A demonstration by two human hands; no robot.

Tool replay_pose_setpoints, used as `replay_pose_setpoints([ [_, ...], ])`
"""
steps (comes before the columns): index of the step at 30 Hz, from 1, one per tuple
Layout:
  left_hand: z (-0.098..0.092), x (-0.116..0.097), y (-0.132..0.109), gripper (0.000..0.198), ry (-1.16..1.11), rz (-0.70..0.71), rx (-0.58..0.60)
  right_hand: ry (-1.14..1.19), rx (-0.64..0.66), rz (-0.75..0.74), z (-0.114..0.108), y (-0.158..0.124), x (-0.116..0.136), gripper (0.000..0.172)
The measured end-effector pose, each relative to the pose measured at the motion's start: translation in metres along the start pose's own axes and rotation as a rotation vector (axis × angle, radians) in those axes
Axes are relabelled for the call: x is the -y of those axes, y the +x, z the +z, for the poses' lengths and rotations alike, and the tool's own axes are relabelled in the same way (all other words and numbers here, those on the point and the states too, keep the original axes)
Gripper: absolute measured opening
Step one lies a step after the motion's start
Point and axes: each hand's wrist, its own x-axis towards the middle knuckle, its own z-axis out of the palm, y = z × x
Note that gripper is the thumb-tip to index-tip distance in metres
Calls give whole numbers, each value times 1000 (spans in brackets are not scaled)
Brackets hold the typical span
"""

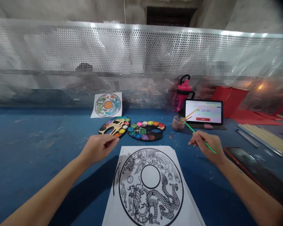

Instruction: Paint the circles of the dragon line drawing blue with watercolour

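Note:
My right hand (207, 142) is closed round a thin green paintbrush (195, 131) whose tip reaches toward a small cup (178, 123) holding other brushes. My left hand (99, 146) hovers above the blue table, just left of the paper's top corner, with its fingers drawn together and nothing visible in them. Below both hands lies a stack of white sheets (153, 185) printed with an uncoloured black-line dragon and phoenix roundel. Two paint palettes (114, 126) (146, 130) with many coloured wells lie just beyond the sheet.
A coloured sample picture (108, 104) leans on the perforated metal screen (141, 62). A pink bottle (183, 91) and a tablet (203, 112) showing a timer stand right of centre. A phone (257, 174), wooden sticks (266, 138) and red paper (238, 103) lie at right. People sit behind the screen.

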Motion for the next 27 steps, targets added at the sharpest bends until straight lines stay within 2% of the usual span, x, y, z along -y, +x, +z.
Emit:
replay_pose_setpoints([
  [3,2,-18,-6,31,70,340,99,-21,43,-64,3,-5,5,48],
  [6,3,-33,-11,30,58,496,179,82,84,-73,7,-8,4,51],
  [11,8,-44,-12,26,-22,533,248,415,-22,62,12,-6,2,41],
  [16,13,-45,-11,29,-71,575,292,404,-59,212,17,-3,8,29],
  [18,15,-45,-12,30,-79,578,311,479,-128,247,20,-5,11,35],
  [22,17,-45,-12,29,-96,572,312,795,-278,295,19,-4,16,43],
  [27,16,-45,-12,28,-114,577,289,1005,-233,439,10,3,15,43],
])
